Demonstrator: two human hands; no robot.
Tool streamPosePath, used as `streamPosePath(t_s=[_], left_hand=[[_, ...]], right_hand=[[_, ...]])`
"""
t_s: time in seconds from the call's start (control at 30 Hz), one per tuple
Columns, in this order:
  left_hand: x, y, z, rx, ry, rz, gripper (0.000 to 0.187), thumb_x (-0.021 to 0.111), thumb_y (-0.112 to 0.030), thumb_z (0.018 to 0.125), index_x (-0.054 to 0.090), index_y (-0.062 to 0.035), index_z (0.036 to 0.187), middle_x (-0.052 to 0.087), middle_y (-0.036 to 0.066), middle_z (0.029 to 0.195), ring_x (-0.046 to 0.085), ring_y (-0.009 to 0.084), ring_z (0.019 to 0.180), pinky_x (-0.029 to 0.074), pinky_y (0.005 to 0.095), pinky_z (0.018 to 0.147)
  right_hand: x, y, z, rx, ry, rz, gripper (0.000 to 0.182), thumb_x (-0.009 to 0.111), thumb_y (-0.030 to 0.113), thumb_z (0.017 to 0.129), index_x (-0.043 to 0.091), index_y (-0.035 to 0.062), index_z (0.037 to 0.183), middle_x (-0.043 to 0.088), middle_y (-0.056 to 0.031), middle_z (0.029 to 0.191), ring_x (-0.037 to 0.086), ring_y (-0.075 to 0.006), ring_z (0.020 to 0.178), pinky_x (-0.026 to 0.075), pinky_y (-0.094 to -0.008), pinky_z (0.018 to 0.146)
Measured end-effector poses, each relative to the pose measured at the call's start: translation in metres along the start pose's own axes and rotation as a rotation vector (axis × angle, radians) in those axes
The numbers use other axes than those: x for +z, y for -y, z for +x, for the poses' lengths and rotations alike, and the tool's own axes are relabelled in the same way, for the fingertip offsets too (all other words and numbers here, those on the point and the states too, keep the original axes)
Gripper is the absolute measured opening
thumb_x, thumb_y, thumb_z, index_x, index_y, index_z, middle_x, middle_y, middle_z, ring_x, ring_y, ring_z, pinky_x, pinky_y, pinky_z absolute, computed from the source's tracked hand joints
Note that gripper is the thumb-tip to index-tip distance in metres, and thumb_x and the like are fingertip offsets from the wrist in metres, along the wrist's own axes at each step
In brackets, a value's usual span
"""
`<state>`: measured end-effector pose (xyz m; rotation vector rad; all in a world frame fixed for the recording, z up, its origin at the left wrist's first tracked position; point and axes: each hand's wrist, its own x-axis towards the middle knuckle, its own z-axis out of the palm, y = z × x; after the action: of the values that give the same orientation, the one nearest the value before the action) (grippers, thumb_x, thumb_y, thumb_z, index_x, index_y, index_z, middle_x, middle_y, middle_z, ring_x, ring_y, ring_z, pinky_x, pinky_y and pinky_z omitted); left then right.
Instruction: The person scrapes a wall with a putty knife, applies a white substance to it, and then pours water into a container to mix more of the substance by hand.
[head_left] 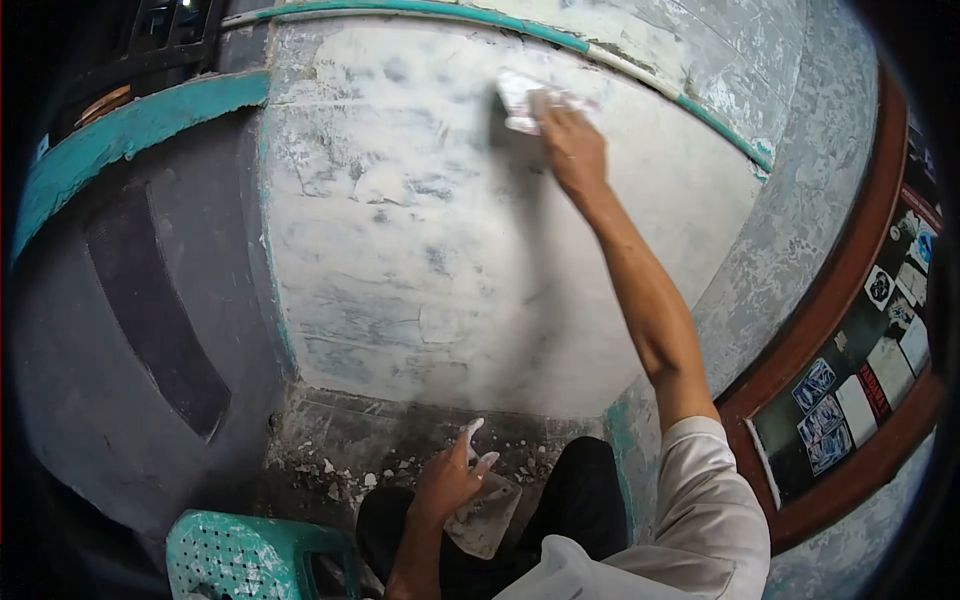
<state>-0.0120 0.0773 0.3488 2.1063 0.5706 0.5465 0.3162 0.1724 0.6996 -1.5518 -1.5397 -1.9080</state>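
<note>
Right hand [568, 145] raised at upper centre, arm fully extended – left hand [447, 482] low at bottom centre, fingers [470, 432] curled closed.

The tool [520, 100] under the right hand [568, 145] is motion-blurred.

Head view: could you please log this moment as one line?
right hand: presses putty knife on white wall | left hand: holds putty-smeared board low | green plastic stool beside
</note>
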Motion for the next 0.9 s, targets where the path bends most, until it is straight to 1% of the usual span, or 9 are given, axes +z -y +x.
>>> streamPosePath(t_s=[0.1,0.17,0.27,0.3,0.33,0.47,0.67,0.8,0.9], left_hand=[[-0.002,0.004,-0.002,0.030,-0.025,-0.085,0.065,0.067,-0.038,0.096,0.041,-0.0160,0.151,0.072,0.025,0.102,0.069,0.0469,0.097,0.054,0.0527,0.083],[-0.001,0.002,0.000,0.021,-0.015,-0.059,0.065,0.067,-0.039,0.096,0.040,-0.0152,0.151,0.072,0.025,0.102,0.069,0.0464,0.096,0.054,0.0527,0.083],[-0.001,0.000,0.001,-0.016,0.018,-0.015,0.065,0.067,-0.039,0.096,0.041,-0.0142,0.150,0.072,0.024,0.101,0.069,0.0458,0.095,0.055,0.0524,0.082],[0.000,0.000,0.002,-0.034,0.051,-0.002,0.065,0.067,-0.039,0.096,0.041,-0.0139,0.150,0.072,0.024,0.100,0.069,0.0455,0.095,0.055,0.0522,0.081],[0.001,0.002,0.004,-0.042,0.043,0.001,0.065,0.067,-0.039,0.096,0.041,-0.0139,0.150,0.072,0.024,0.100,0.069,0.0455,0.095,0.055,0.0522,0.081],[0.001,0.007,0.003,-0.044,0.016,-0.033,0.065,0.068,-0.040,0.096,0.042,-0.0169,0.150,0.073,0.022,0.098,0.069,0.0448,0.095,0.053,0.0509,0.083],[-0.001,0.007,-0.003,-0.043,0.003,-0.028,0.066,0.068,-0.042,0.095,0.042,-0.0166,0.150,0.072,0.025,0.100,0.068,0.0471,0.098,0.053,0.0512,0.084],[0.002,0.012,-0.001,-0.039,-0.025,-0.023,0.067,0.068,-0.043,0.095,0.041,-0.0172,0.150,0.072,0.026,0.103,0.068,0.0478,0.100,0.053,0.0521,0.086],[0.008,0.016,0.002,-0.001,-0.028,0.035,0.064,0.064,-0.043,0.097,0.042,-0.0163,0.150,0.071,0.027,0.101,0.068,0.0478,0.096,0.053,0.0536,0.084]], right_hand=[[-0.011,-0.041,-0.006,0.046,0.011,-0.054,0.051,0.051,0.008,0.093,0.052,0.0125,0.144,0.068,-0.0136,0.127,0.064,-0.0350,0.119,0.056,-0.0446,0.091],[-0.004,-0.059,0.001,0.059,-0.004,-0.106,0.053,0.055,0.009,0.092,0.052,0.0172,0.145,0.069,-0.0081,0.110,0.068,-0.0293,0.102,0.058,-0.0423,0.077],[0.011,-0.070,0.017,0.057,-0.046,-0.090,0.051,0.055,0.009,0.092,0.054,0.0171,0.143,0.069,-0.0082,0.105,0.068,-0.0290,0.098,0.058,-0.0415,0.074],[0.010,-0.068,0.023,0.107,0.095,-0.053,0.046,0.051,0.010,0.095,0.055,0.0097,0.140,0.066,-0.0137,0.130,0.063,-0.0359,0.119,0.055,-0.0426,0.094],[0.018,-0.067,0.025,0.106,0.090,-0.043,0.046,0.051,0.010,0.095,0.055,0.0097,0.140,0.066,-0.0137,0.130,0.063,-0.0359,0.119,0.055,-0.0426,0.094],[0.050,-0.048,-0.006,-0.005,-0.120,0.082,0.040,0.054,0.008,0.091,0.064,0.0104,0.130,0.073,-0.0161,0.114,0.071,-0.0338,0.098,0.059,-0.0438,0.079],[-0.014,0.031,-0.049,0.046,0.397,0.201,0.041,0.051,0.007,0.089,0.063,0.0058,0.128,0.071,-0.0159,0.113,0.070,-0.0336,0.099,0.057,-0.0457,0.078],[-0.006,-0.010,0.008,0.036,0.026,0.067,0.041,0.050,0.007,0.091,0.057,0.0022,0.132,0.071,-0.0157,0.113,0.070,-0.0338,0.096,0.059,-0.0424,0.074],[0.010,-0.025,0.057,0.006,0.038,-0.005,0.040,0.052,0.007,0.090,0.057,0.0017,0.130,0.070,-0.0164,0.113,0.070,-0.0337,0.096,0.059,-0.0416,0.071]])
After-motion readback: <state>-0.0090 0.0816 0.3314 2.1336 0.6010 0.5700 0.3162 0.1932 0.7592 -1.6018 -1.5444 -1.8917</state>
